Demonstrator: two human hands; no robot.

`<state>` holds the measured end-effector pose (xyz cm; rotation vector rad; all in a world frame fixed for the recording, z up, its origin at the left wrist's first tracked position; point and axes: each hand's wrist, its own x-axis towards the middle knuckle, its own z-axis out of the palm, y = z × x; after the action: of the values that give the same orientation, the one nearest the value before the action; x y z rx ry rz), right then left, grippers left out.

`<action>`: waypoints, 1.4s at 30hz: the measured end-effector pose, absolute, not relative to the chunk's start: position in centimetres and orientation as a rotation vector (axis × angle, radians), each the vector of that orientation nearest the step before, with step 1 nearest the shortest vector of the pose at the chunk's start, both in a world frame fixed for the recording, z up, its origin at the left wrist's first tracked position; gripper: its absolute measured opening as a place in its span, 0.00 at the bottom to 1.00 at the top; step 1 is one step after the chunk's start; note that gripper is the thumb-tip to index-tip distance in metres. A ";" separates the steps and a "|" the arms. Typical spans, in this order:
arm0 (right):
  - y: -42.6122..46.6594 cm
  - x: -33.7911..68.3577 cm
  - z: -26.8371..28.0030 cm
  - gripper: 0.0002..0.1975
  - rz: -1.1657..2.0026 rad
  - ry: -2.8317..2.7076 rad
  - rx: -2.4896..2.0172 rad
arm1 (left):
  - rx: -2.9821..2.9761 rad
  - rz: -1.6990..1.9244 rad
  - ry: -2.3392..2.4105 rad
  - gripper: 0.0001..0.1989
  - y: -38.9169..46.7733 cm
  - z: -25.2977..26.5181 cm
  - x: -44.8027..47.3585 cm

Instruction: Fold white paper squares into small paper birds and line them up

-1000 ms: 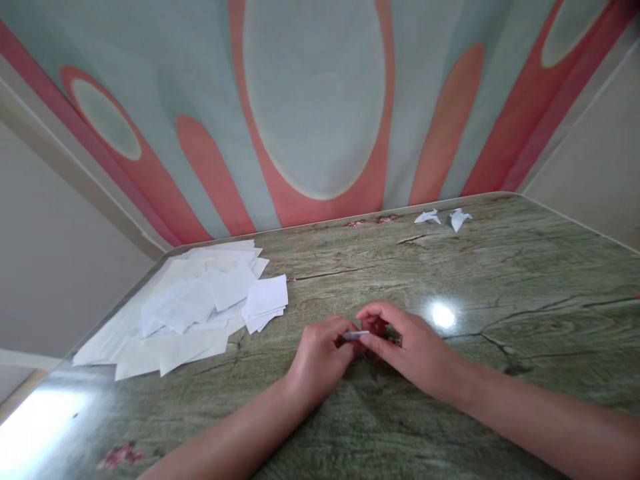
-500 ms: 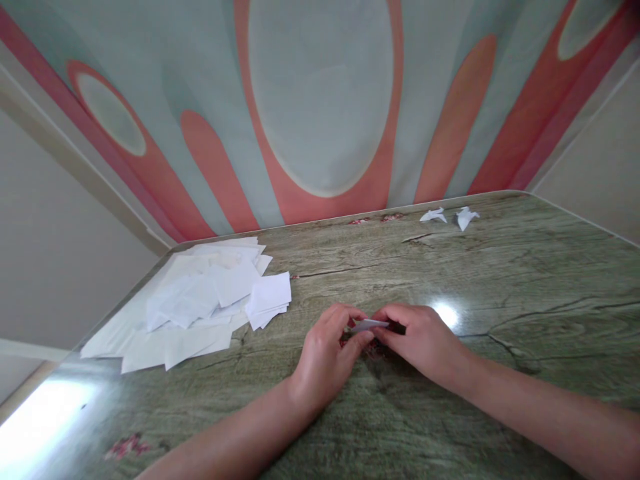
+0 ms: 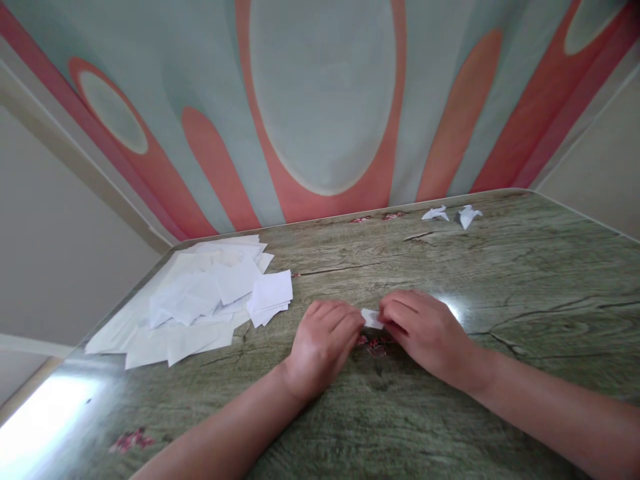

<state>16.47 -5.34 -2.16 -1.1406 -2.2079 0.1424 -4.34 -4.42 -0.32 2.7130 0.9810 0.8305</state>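
Between my two hands, near the middle of the table, is a small folded piece of white paper [image 3: 371, 319]. My left hand [image 3: 327, 340] has its fingers closed on the paper's left end. On the right end, the bent fingers of my right hand [image 3: 423, 333] grip it, with the fingertips partly hidden. Only the middle strip of the paper shows between the hands, so its full folded shape cannot be made out.
A spread pile of white paper sheets [image 3: 200, 287] covers the table's left side. Beside it lies a small stack of square papers [image 3: 271, 293]. Two folded paper figures, a left one [image 3: 435, 213] and a right one [image 3: 469, 216], stand near the back edge of the wood-patterned table [image 3: 540, 267].
The paper has turned from a raised, tilted position to lying flatter. Both hands have rolled over it, with knuckles now more on top and the left thumb hidden. The view shifted slightly.
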 end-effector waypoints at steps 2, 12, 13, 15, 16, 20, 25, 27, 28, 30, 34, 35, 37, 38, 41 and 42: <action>-5.2 16.6 -2.1 0.12 0.016 -2.279 -1.061 | 2.885 0.695 0.920 0.09 -4.6 0.1 -4.4; -4.9 17.2 -3.1 0.09 0.235 -2.459 -0.984 | 2.972 0.174 1.008 0.11 -5.4 -0.7 -3.0; -4.9 17.4 -3.1 0.09 0.293 -2.432 -0.975 | 2.978 0.176 1.024 0.12 -5.4 -0.8 -3.0; -4.7 17.8 -3.0 0.08 0.373 -2.392 -0.983 | 2.991 0.184 1.051 0.12 -5.4 -0.9 -2.8; -4.6 17.9 -2.9 0.07 0.394 -2.382 -0.994 | 2.998 0.186 1.056 0.12 -5.4 -0.9 -2.8; -4.4 18.0 -2.8 0.05 0.425 -2.356 -1.019 | 2.979 0.237 1.059 0.12 -5.3 -1.1 -2.8; -4.5 17.9 -2.9 0.07 0.407 -2.324 -1.035 | 2.791 0.429 1.122 0.12 -4.9 -1.5 -3.0; -4.5 17.8 -3.0 0.07 0.387 -2.331 -1.052 | 2.722 0.461 1.155 0.11 -4.8 -1.5 -3.0; -4.5 17.8 -3.0 0.08 0.376 -2.337 -1.067 | 2.705 0.458 1.170 0.12 -4.9 -1.5 -3.0; -4.4 17.7 -3.1 0.08 0.358 -2.348 -1.094 | 2.715 0.423 1.196 0.11 -5.0 -1.3 -2.9; -4.6 17.6 -2.9 0.08 0.330 -2.355 -1.107 | 2.844 0.356 1.219 0.09 -5.3 -1.2 -2.5; -4.6 17.6 -2.8 0.08 0.321 -2.364 -1.103 | 2.875 0.354 1.217 0.09 -5.3 -1.2 -2.5; -4.8 17.5 -2.7 0.06 0.301 -2.379 -1.098 | 2.913 0.368 1.209 0.10 -5.2 -1.4 -2.4; -4.9 17.4 -2.7 0.06 0.291 -2.380 -1.101 | 2.918 0.380 1.202 0.11 -5.2 -1.5 -2.4; -4.9 17.2 -2.9 0.07 0.286 -2.362 -1.131 | 2.879 0.415 1.199 0.11 -5.0 -1.6 -2.6; -4.9 17.1 -3.0 0.07 0.294 -2.353 -1.143 | 2.845 0.424 1.208 0.10 -5.0 -1.6 -2.6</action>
<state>17.13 -4.92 -2.97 -1.1434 -2.3532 0.2938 -2.62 -4.99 -1.62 2.8451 1.2082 0.4239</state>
